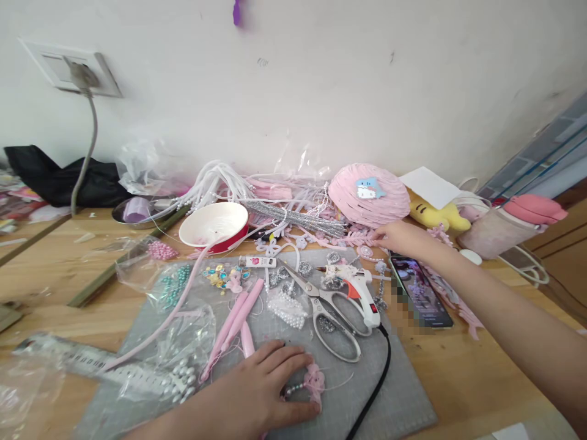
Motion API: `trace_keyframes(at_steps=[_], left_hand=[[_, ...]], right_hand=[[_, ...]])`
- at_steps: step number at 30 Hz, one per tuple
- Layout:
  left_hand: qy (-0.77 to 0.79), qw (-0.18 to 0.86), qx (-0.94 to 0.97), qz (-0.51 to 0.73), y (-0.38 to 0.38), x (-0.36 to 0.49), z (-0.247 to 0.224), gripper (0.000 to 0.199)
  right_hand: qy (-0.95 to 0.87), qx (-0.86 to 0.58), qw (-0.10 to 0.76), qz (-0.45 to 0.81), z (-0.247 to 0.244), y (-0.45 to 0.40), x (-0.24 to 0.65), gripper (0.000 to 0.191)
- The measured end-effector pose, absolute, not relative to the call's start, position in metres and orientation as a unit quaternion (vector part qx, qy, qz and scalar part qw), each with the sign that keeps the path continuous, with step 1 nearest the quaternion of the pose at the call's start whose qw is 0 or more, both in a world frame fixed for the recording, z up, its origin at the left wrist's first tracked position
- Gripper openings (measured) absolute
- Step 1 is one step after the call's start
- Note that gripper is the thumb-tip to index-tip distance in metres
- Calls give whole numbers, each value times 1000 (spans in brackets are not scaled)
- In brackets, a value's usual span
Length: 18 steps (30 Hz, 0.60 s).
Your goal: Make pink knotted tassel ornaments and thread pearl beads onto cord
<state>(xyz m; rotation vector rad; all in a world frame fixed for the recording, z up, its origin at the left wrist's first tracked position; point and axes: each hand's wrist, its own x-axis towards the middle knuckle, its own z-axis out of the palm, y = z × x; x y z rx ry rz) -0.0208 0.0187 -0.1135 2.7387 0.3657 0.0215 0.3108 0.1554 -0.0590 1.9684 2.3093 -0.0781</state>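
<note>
My left hand (261, 388) lies low over the grey cutting mat (398, 391), thumb and fingers closed around a pink fabric flower (314, 380) with a short string of beads. At the back of the table, my right hand (397, 235) reaches in with its fingertips pinched on the end of a pink leaf-shaped trim (355, 237). Between the hands lie open metal scissors (328, 299) and a white glue gun (364, 293) with an orange trigger. Pink tassels (238, 315) sit just beyond my left fingers.
A red-and-white bowl (213, 226), a pink yarn-like bundle (367, 211) and silver stems (293, 217) crowd the back. A phone (419, 290) lies under my right forearm, near a pink-lidded bottle (499, 226). Bagged beads (174, 284) and a ruler (87, 360) are at left. The black cord (378, 385) crosses the mat.
</note>
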Motion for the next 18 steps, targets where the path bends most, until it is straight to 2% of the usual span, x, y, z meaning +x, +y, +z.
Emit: trace_keyframes(at_steps=[6,14,18], left_hand=[[136,213,967,17,19,-25,-122,56],[140,219,966,13,16,-26,-125,55],[132,220,966,9,15,-27,-126,61]], right_hand=[[781,624,9,-13,-25,135,275,23],[769,629,-97,55,13,113,255,21],[822,546,-152,50,15,79,233,22]])
